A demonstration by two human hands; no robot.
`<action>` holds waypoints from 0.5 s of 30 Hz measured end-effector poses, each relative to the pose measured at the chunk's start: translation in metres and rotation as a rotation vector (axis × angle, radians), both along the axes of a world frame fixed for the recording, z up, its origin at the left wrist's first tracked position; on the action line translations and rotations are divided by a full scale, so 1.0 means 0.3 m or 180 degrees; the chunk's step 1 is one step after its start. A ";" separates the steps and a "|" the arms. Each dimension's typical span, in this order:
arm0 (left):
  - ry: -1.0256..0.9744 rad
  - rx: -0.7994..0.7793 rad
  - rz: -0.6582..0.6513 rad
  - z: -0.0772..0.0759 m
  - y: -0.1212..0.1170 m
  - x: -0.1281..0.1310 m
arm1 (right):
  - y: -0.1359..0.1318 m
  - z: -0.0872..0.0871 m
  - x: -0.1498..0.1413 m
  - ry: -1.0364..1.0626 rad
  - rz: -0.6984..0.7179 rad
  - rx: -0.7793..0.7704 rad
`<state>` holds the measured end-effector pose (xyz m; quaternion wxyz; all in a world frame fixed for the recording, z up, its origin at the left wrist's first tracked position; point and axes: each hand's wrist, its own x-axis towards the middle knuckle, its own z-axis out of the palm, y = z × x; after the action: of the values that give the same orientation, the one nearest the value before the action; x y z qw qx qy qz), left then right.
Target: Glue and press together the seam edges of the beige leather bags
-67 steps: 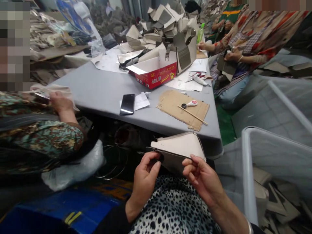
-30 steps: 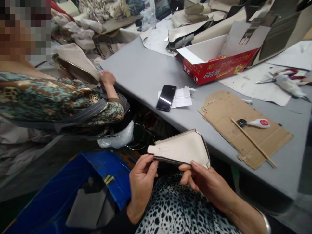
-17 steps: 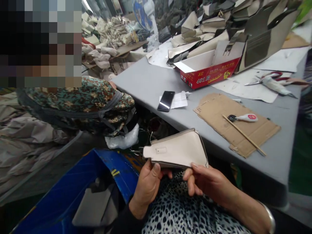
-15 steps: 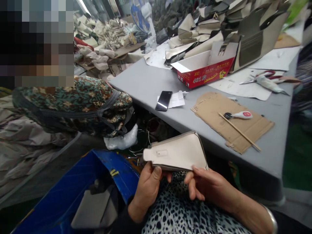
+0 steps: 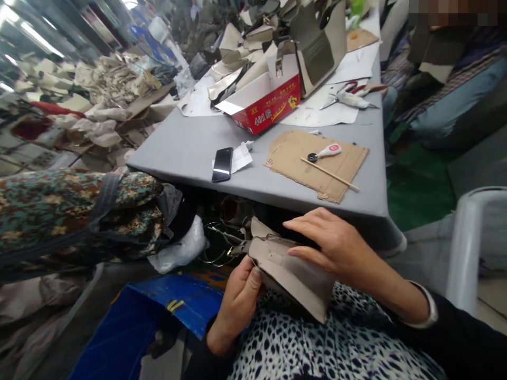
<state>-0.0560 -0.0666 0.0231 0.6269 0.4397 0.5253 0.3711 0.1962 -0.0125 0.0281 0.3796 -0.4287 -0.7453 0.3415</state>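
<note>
A small beige leather handbag [image 5: 295, 274] is tilted over my lap, which is covered in black-spotted cloth [image 5: 285, 343]. My left hand [image 5: 241, 295] pinches its left end, thumb on the near side, close to a strap with a metal buckle [image 5: 233, 250]. Above the bag's right part is my right hand [image 5: 328, 240], fingers stretched out and apart. Its fingertips overlap the bag's far edge, and I cannot tell whether they press on it. A bracelet [image 5: 430, 309] circles the right wrist.
On the grey table [image 5: 174, 142] lie a phone [image 5: 222, 164], cardboard [image 5: 285, 158] with a stick [image 5: 330, 174] and a white-handled tool [image 5: 328, 151], a red box [image 5: 273, 108] and scissors [image 5: 348, 89]. A blue bin [image 5: 119, 316] stands lower left. People sit at left and right.
The bag has turned from its flat panel side to a tilted view with its strap showing. My right hand has moved from its lower right edge to above it. The view has swung right.
</note>
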 end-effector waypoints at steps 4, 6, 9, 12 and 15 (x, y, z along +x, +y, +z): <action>0.0044 -0.0040 0.0164 -0.012 0.008 0.002 | 0.009 -0.069 -0.093 -0.0244 0.0314 -0.0186; 0.0149 -0.0032 0.0147 -0.025 0.011 -0.004 | 0.010 -0.095 -0.095 -0.0163 0.0391 -0.0145; 0.0366 0.0106 0.0098 -0.044 0.016 -0.009 | 0.017 -0.105 -0.076 0.0002 0.0451 0.0004; 0.0567 0.0337 0.0028 -0.052 0.024 -0.001 | 0.030 -0.101 -0.066 0.0188 0.0542 -0.0015; 0.1003 0.0659 0.0023 -0.047 0.035 0.014 | 0.039 -0.107 -0.069 0.0319 0.0611 -0.0069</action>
<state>-0.0519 -0.0560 0.0091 0.4870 0.5526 0.5775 0.3520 0.1756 -0.0009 -0.0041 0.3773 -0.3417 -0.7593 0.4054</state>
